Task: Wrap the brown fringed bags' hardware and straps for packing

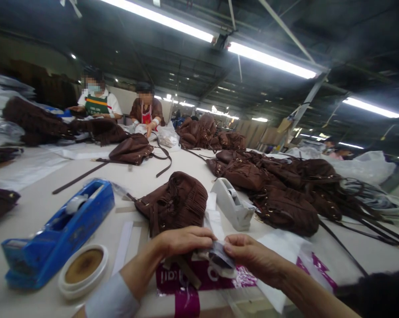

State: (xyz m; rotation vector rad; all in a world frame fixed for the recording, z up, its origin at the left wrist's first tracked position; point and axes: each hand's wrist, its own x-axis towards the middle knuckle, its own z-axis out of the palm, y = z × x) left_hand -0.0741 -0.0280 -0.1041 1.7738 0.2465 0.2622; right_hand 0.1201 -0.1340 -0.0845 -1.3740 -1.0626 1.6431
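Observation:
My right hand [248,254] pinches a small dark-grey and white piece [222,257] with a shiny, film-like surface, too blurred to name. My left hand [188,240] closes on the left end of the same piece, its thumb mostly hidden. Just beyond the left hand lies a dark brown gathered bag [177,203] with metal eyelets and a strap. White paper [215,221] runs from the bag's right side toward my fingers. Under both hands is a plastic bag printed in purple [206,278].
A blue tape dispenser [60,234] and a round white dish with a brown pad [84,270] stand at left. Behind the hands is a grey tape dispenser [233,203]. Brown bags [279,190] pile up at right. Two people [146,110] work across the table.

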